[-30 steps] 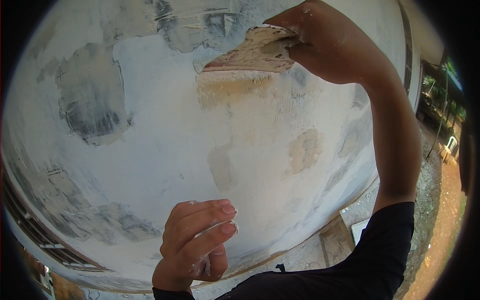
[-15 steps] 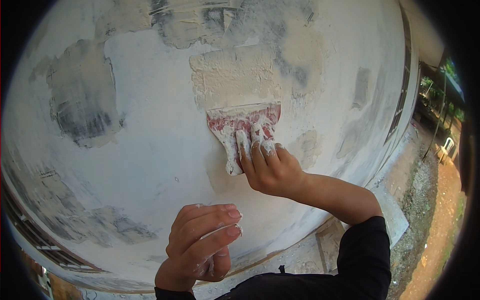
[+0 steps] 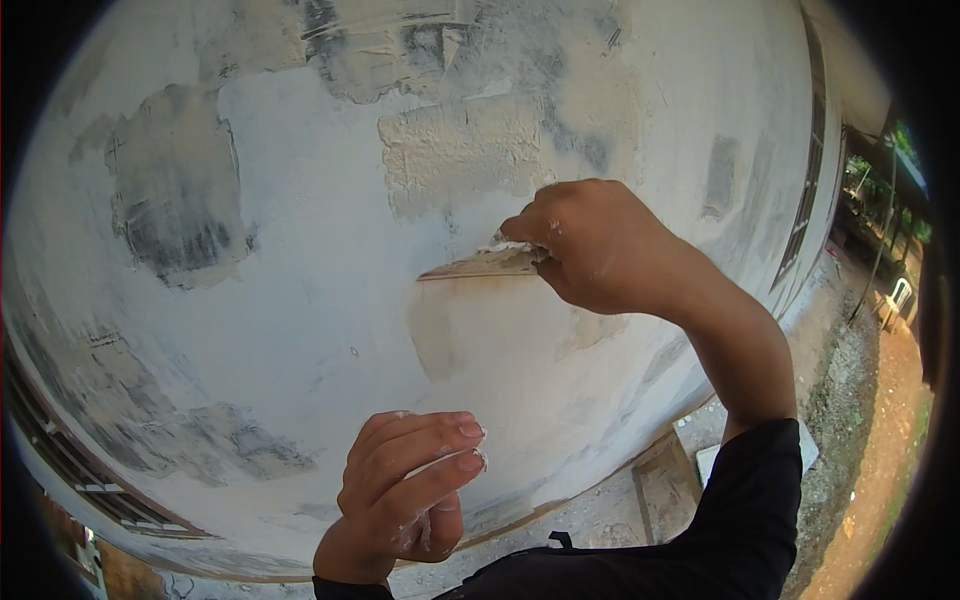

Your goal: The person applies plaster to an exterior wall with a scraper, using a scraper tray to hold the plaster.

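In front of me stands a white wall with beige filler and dark grey patches. My right hand is closed round a putty-smeared scraper, whose wide edge lies along the wall, just below a rough beige filler patch. The hand hides the scraper's grip and right end. Lower down, away from the wall's filler, my left hand has its fingers curled and pressed together, with white putty on the fingertips. Whatever lies inside those fingers, if anything, cannot be made out.
Barred openings show at the lower left and along the wall's right side. A white chair stands far off on the right, beside a strip of orange soil. Pale flooring runs along the wall's foot.
My right hand has turned over and moved up and right, tilting the scraper so its edge now faces down. Some filler below the rough patch is gone. The left hand barely moved.
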Tool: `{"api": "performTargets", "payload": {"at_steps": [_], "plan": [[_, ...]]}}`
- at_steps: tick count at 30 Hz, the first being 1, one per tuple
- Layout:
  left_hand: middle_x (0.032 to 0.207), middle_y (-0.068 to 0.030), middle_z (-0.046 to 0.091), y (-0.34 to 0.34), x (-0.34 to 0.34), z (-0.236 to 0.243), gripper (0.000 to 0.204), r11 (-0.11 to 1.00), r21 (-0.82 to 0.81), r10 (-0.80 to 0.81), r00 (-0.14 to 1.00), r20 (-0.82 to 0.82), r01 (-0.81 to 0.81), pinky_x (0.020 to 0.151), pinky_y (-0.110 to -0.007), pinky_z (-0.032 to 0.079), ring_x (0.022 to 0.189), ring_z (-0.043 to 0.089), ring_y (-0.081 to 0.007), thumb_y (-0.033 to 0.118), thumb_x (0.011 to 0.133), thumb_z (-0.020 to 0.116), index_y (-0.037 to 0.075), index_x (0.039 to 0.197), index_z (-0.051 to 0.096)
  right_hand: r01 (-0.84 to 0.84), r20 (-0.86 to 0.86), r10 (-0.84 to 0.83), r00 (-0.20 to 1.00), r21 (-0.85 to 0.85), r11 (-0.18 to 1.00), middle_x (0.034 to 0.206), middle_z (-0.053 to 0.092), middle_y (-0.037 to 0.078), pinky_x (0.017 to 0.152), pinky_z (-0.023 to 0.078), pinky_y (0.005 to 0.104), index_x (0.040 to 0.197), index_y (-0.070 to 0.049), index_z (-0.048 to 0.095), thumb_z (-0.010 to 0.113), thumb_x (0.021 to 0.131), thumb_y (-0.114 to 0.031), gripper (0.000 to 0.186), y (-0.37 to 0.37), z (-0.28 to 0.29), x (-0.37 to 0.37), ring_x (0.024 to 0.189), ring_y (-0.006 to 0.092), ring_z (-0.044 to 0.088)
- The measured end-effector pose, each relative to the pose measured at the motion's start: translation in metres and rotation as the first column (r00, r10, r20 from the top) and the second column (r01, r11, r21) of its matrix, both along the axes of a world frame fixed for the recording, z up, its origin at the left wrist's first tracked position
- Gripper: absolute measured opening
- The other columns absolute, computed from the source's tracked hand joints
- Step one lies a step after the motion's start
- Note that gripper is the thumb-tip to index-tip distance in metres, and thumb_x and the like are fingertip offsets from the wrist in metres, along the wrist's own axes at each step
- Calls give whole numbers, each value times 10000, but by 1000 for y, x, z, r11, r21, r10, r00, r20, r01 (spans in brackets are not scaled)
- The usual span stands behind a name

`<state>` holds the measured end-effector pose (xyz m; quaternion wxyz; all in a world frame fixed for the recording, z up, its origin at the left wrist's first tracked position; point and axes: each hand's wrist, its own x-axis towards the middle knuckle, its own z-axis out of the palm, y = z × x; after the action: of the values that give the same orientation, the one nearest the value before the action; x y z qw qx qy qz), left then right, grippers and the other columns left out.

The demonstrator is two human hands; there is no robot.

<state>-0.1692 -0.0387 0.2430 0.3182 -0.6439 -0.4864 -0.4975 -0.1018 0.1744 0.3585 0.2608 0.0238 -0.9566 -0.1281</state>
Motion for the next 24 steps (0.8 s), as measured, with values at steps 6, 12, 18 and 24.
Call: {"api": "performTargets", "payload": {"at_steps": [6, 12, 18, 24], "plan": [[951, -82, 634, -2, 5, 4, 327, 1000, 0, 28, 999, -15, -28, 632, -313, 456, 833, 659, -220, -62, 702, 476, 100, 965, 583, -1, -334, -8, 942, -29, 1000, 762, 645, 196, 709, 519, 371, 1055, -3, 655, 584, 674, 54, 392, -2, 66, -14, 735, 309, 631], [959, -80, 634, -6, 8, 7, 355, 998, -13, 55, 998, -25, -55, 662, -326, 455, 842, 655, -218, -67, 682, 466, 107, 968, 583, 28, -250, -60, 966, -128, 991, 835, 658, 212, 697, 494, 365, 972, 39, 649, 510, 722, 13, 288, -29, 122, 26, 768, 316, 631], [970, -77, 633, 1, 6, 4, 368, 999, -13, 47, 999, -10, -47, 677, -330, 455, 847, 653, -215, -71, 670, 466, 107, 969, 583, 62, -635, 214, 743, 383, 922, 732, 644, 149, 643, 525, 335, 963, 9, 656, 597, 702, 44, 270, -3, 75, 14, 685, 248, 635], [954, -87, 642, 0, 5, 1, 359, 1000, -3, 8, 1000, 0, -8, 669, -330, 456, 842, 653, -219, -71, 666, 471, 93, 962, 591, 27, -571, 380, 728, 578, 816, 590, 522, 55, 498, 425, 269, 577, -94, 525, 595, 610, -110, 79, 0, -37, -36, 568, 168, 509]]}}
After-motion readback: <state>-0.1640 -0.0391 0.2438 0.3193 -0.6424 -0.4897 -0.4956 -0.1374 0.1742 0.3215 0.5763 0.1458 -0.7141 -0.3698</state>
